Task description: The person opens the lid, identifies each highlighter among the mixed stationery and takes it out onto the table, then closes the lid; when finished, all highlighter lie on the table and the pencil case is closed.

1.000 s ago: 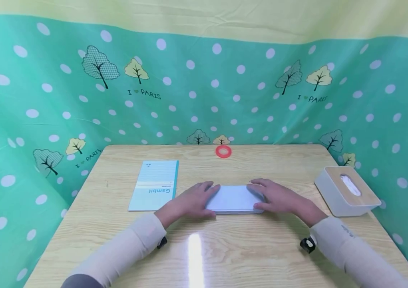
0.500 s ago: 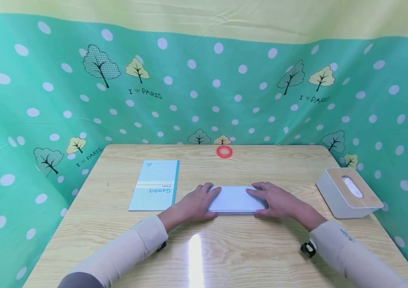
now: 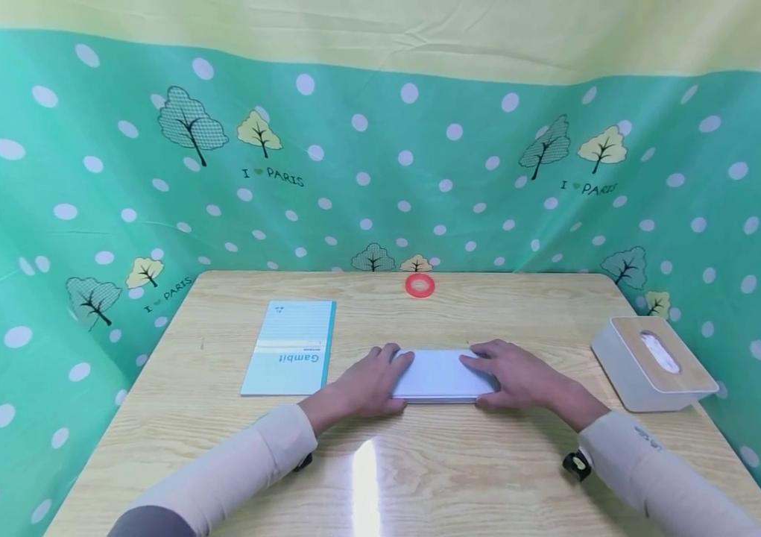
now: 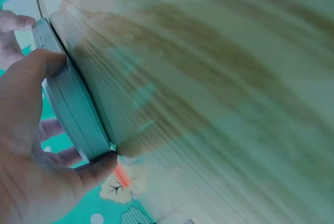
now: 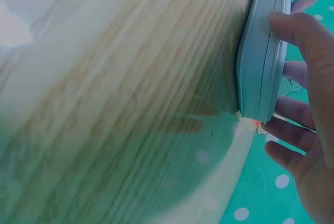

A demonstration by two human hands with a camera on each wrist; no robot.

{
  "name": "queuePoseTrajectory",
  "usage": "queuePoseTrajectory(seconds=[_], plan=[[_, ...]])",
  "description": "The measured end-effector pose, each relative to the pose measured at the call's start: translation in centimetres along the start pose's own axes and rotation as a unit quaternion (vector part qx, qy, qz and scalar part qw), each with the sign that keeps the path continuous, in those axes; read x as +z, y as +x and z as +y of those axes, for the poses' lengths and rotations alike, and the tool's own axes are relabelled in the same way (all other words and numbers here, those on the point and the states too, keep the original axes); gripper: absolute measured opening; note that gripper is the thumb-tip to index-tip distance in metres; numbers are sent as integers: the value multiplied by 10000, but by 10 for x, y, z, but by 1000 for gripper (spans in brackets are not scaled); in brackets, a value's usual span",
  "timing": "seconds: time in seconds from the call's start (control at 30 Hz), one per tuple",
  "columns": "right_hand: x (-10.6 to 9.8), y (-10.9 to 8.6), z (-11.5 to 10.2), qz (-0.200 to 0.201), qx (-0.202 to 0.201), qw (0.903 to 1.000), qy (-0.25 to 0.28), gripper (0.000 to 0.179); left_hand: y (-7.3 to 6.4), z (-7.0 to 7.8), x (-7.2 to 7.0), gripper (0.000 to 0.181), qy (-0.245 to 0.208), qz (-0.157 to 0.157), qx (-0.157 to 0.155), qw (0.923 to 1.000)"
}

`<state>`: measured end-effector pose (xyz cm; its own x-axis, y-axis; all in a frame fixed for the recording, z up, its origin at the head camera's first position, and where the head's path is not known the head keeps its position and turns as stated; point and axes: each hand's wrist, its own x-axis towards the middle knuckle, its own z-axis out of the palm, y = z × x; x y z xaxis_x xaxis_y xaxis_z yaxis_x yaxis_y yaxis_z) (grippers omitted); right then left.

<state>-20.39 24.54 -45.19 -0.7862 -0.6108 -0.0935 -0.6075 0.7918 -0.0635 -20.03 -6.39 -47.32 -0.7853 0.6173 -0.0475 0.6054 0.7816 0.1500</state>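
A flat, pale box (image 3: 443,374) with rounded edges lies on the table in front of the person. The wrist views show a seam running along the side of this box (image 4: 75,112) and a small catch on its front. My left hand (image 3: 368,382) holds the left end, thumb on the near side and fingers over the top and round the far side. At the opposite end, my right hand (image 3: 521,379) grips in the same way; in the right wrist view its thumb (image 5: 292,28) presses the seamed side.
A "Gambit" notebook (image 3: 289,349) lies to the left, upside down to the person. Near the table's back edge is a red tape ring (image 3: 420,285). On the right stands a white tissue box (image 3: 648,364) with a wooden top. A green dotted curtain (image 3: 380,156) hangs around the table.
Both hands have settled more closely round the ends of the box, the right fingers drawing in. The box has shifted very slightly to the right. Notebook, tape ring and tissue box stay put.
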Motion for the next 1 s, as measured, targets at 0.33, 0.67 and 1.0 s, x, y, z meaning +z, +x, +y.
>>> queuePoseTrajectory(seconds=[0.33, 0.67, 1.0], plan=[[-2, 0, 5, 33, -264, 9996, -81, 78, 3, 4, 0, 80, 43, -37, -15, 10000], [-8, 0, 8, -131, -383, 9992, 72, 75, 5, 6, -1, 83, 128, 86, -7, 9999], [-18, 8, 16, -168, -593, 9970, 473, 65, -3, -5, -2, 93, -874, -150, -210, 9958]])
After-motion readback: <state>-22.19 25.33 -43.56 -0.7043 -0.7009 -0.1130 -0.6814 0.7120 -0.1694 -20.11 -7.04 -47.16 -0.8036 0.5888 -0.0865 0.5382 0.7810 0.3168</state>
